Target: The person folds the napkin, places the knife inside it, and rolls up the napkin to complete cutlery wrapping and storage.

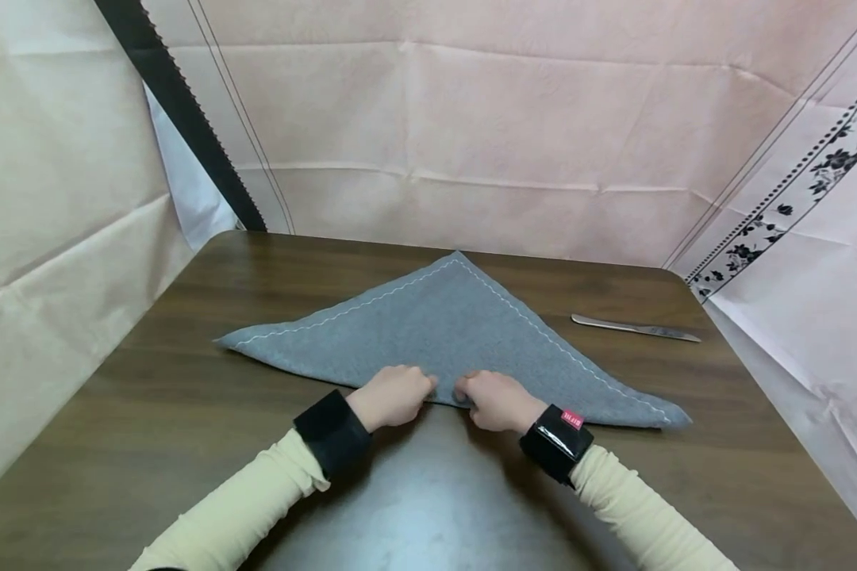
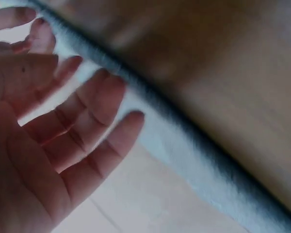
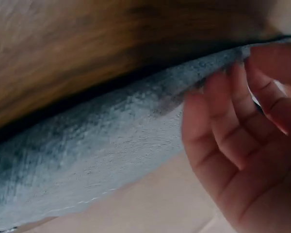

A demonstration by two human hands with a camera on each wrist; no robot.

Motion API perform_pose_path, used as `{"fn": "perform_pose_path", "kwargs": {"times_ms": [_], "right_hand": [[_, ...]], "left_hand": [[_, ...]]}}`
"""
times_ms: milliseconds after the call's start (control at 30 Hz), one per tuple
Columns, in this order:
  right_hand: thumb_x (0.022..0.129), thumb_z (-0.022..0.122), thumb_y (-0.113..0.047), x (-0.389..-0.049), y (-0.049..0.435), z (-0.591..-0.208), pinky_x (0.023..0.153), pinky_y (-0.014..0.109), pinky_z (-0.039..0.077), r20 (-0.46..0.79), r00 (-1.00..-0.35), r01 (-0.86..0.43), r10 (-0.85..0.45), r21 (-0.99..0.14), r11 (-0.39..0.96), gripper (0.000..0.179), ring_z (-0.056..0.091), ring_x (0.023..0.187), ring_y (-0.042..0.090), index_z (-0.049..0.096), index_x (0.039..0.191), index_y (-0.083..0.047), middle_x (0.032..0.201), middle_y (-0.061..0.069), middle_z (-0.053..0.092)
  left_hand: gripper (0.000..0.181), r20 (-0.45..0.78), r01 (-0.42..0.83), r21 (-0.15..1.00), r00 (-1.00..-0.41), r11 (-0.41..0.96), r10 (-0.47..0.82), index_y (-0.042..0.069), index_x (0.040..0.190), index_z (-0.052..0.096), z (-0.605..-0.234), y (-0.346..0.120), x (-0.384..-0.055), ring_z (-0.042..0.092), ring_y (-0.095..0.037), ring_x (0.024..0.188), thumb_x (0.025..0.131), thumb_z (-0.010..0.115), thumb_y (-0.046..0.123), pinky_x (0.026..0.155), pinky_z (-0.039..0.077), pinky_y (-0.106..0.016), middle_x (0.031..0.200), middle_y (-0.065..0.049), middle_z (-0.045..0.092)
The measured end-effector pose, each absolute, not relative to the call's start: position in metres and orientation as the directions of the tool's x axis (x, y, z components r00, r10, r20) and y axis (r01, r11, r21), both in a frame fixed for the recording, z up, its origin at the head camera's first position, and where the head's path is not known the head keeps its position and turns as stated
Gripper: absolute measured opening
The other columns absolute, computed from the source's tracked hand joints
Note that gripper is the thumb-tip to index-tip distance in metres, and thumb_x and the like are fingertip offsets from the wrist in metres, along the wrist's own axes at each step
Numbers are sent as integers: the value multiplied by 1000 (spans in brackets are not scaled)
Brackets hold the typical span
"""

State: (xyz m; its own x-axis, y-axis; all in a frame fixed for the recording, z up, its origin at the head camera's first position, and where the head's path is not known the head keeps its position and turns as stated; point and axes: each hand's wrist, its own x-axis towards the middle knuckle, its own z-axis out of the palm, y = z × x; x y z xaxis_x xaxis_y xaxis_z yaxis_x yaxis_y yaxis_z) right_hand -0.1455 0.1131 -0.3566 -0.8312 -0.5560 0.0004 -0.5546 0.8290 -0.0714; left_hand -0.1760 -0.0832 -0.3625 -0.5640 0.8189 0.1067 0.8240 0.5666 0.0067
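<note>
A grey-blue cloth napkin (image 1: 428, 325) with white edge stitching lies folded as a triangle on the table, its tip pointing away and its long fold nearest me. My left hand (image 1: 397, 392) is at the middle of that fold, fingers curled and fingertips at the cloth edge in the left wrist view. Just right of it, my right hand (image 1: 498, 399) pinches the same fold, thumb and fingertips against the fabric in the right wrist view. A small gap separates the two hands.
A silver table knife (image 1: 636, 327) lies right of the napkin, near the back right corner. The brown wooden table (image 1: 150, 428) has rounded back corners. Pale creased sheets (image 1: 471, 119) hang behind it, with a black strip at left and a floral band at right.
</note>
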Motion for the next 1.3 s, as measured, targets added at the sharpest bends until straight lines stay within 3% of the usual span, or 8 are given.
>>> {"fn": "perform_pose_path", "kwargs": {"times_ms": [133, 333, 600, 867, 1067, 1300], "right_hand": [[76, 58, -2, -145, 126, -360, 51, 27, 37, -41, -830, -539, -556, -193, 820, 17, 41, 59, 10, 47, 71, -14, 66, -6, 43], [87, 57, -17, -134, 187, -363, 50, 24, 35, 7, -869, -470, -495, -322, 822, 20, 38, 55, 4, 50, 69, -16, 60, -10, 40], [88, 58, -22, -105, 275, -362, 51, 24, 32, 4, -957, -274, -290, -333, 902, 24, 35, 54, 4, 48, 67, -17, 58, -9, 37], [89, 57, -26, -92, 304, -359, 49, 25, 35, -70, -982, -134, -173, -380, 915, 25, 39, 50, 7, 51, 67, -15, 56, -7, 37], [88, 58, -31, -95, 315, -358, 41, 24, 35, -190, -975, -4, -114, -498, 867, 30, 36, 42, 9, 50, 68, -10, 53, -5, 36], [82, 64, -32, -98, 317, -362, 41, 23, 36, -172, -966, -90, -194, -476, 875, 33, 39, 42, 6, 43, 66, -12, 53, -8, 36]], "left_hand": [[17, 13, 829, 49, -558, 557, 830, 15, 93, 56, -368, -84, -184, 56, -20, 82, 86, 54, 0, 64, 48, -32, 87, -4, 57], [15, -46, 764, 161, -627, 625, 777, 15, 82, 51, -366, -119, -200, 51, -16, 71, 89, 48, 2, 61, 44, -33, 77, 0, 52], [19, -57, 646, 193, -744, 739, 666, 13, 67, 48, -360, -200, -238, 44, -14, 58, 86, 52, 8, 54, 39, -31, 62, 1, 45], [25, -87, 545, 262, -809, 797, 581, 10, 63, 47, -364, -259, -270, 39, -14, 53, 88, 49, 7, 54, 33, -29, 58, 1, 40], [26, -54, 525, 349, -815, 776, 576, 11, 63, 45, -367, -272, -276, 38, -14, 53, 88, 53, 13, 55, 32, -29, 57, 2, 38], [33, -63, 542, 351, -800, 764, 597, 11, 64, 43, -369, -279, -271, 38, -12, 54, 85, 62, 29, 55, 32, -27, 59, 3, 37]]}}
